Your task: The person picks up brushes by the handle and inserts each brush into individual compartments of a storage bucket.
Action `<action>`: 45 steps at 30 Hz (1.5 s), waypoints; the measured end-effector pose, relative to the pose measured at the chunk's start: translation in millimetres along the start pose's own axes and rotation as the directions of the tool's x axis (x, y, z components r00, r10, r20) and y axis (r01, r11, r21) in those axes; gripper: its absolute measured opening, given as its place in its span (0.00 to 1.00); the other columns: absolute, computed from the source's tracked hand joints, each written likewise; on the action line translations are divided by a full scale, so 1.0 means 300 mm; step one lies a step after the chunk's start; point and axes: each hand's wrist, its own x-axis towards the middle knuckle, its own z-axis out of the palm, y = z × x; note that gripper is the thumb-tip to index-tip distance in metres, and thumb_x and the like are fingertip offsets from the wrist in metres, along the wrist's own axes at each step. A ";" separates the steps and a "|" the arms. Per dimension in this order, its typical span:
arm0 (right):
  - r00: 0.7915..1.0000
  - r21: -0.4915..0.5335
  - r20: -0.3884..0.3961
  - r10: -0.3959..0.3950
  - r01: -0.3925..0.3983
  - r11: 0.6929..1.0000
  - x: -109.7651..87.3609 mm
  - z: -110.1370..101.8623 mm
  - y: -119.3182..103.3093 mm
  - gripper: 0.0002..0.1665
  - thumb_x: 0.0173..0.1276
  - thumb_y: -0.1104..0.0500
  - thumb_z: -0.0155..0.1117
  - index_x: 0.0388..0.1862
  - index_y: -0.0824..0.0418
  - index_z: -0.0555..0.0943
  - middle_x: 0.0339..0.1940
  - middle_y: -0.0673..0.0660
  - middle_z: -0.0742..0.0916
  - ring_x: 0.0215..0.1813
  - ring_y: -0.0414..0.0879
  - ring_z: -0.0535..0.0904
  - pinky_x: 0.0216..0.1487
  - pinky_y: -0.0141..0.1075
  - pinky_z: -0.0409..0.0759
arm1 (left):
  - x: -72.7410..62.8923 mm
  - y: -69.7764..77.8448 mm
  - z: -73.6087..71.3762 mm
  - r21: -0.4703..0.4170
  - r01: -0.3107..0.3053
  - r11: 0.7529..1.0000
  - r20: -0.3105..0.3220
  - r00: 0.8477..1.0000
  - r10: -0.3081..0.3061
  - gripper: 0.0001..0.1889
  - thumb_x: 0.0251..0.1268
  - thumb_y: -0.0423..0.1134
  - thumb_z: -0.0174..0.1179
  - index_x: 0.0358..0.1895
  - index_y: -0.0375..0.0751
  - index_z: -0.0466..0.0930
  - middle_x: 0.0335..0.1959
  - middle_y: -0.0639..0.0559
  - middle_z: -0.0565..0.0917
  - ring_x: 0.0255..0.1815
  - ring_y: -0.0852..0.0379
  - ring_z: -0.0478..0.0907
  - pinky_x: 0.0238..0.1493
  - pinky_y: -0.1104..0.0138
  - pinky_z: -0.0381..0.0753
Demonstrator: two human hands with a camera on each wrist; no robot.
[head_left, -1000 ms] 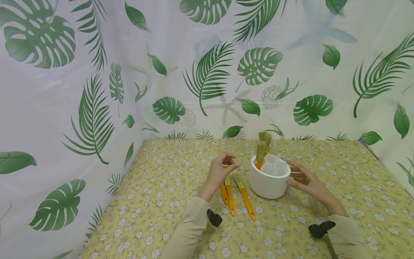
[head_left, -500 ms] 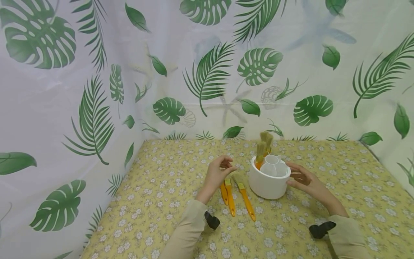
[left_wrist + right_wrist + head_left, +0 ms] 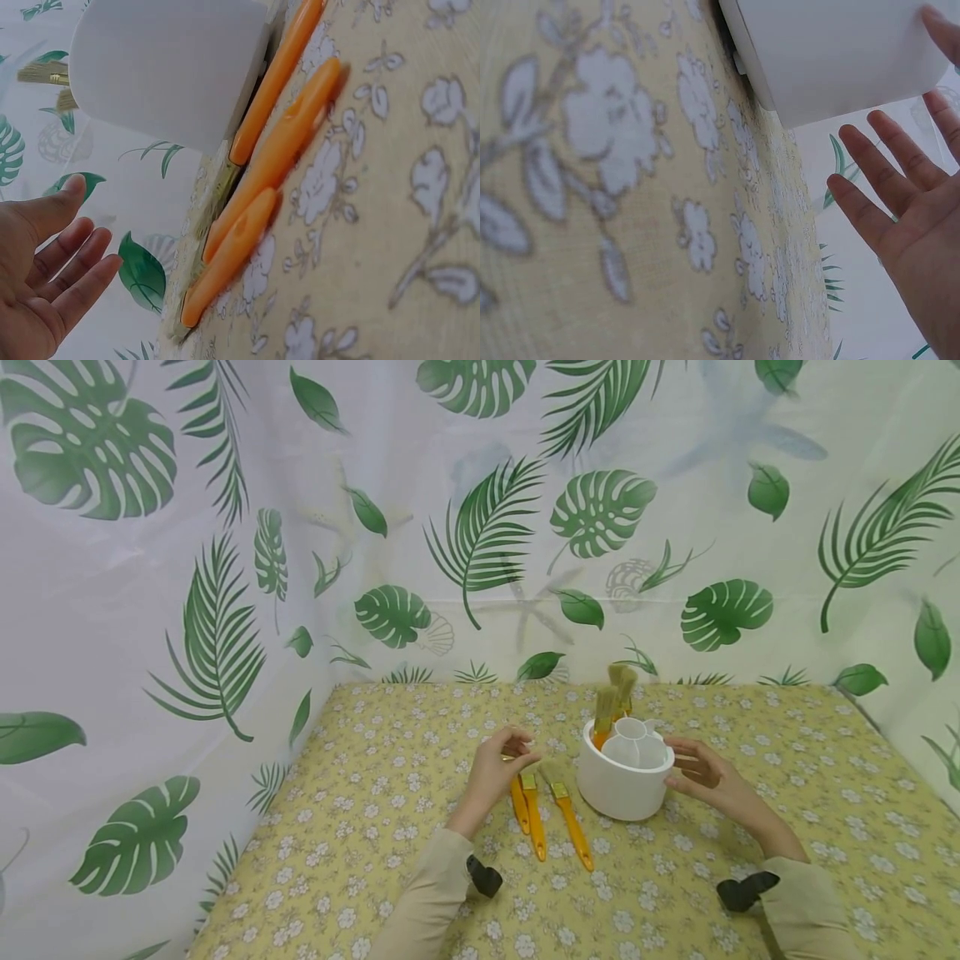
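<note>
A round white holder (image 3: 622, 795) stands upright on the table, with a divided insert (image 3: 631, 745) inside and several bristle brushes (image 3: 604, 714) poking up at its back left. My right hand (image 3: 708, 779) is at the holder's right side, thumb and fingertips at its wall and fingers extended. Three orange-handled brushes (image 3: 573, 835) lie on the cloth left of the holder; in the left wrist view their orange handles (image 3: 259, 161) run side by side. Close over the bristle ends is my left hand (image 3: 497, 770), fingers loosely bent, holding nothing.
A yellow floral cloth (image 3: 360, 827) covers the table. White curtains with a green leaf print (image 3: 480, 543) hang behind it and on both sides. Each wrist carries a black camera mount (image 3: 483, 877).
My left hand has drawn back to the left and slightly toward me, away from the holder. My right hand has stayed in place, and the brushes lie where they were.
</note>
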 end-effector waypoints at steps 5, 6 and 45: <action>1.000 -0.010 -0.005 -0.004 0.004 1.000 0.002 -0.001 0.000 0.32 0.69 0.61 0.56 0.69 0.55 0.59 0.66 0.61 0.67 0.60 0.33 0.67 0.52 0.51 0.78 | -0.010 -0.011 -0.007 -0.003 0.015 1.000 0.002 1.000 -0.015 0.11 0.58 0.40 0.64 0.44 0.49 0.78 0.34 0.53 0.82 0.37 0.61 0.78 0.40 0.71 0.80; 1.000 -0.009 -0.006 -0.006 0.006 1.000 0.002 -0.001 0.000 0.32 0.69 0.61 0.56 0.69 0.56 0.59 0.66 0.60 0.68 0.59 0.31 0.66 0.51 0.49 0.78 | -0.012 -0.015 -0.008 0.000 0.018 1.000 0.002 1.000 -0.018 0.11 0.58 0.40 0.64 0.44 0.49 0.78 0.34 0.54 0.82 0.37 0.61 0.78 0.40 0.71 0.80; 1.000 -0.050 -0.004 0.017 -0.017 0.999 -0.001 -0.003 0.007 0.34 0.70 0.59 0.55 0.72 0.58 0.57 0.66 0.61 0.69 0.54 0.24 0.69 0.47 0.33 0.79 | -0.045 -0.069 -0.025 0.043 0.102 0.994 0.089 0.990 -0.105 0.15 0.57 0.39 0.64 0.46 0.38 0.77 0.40 0.47 0.81 0.37 0.58 0.78 0.36 0.71 0.80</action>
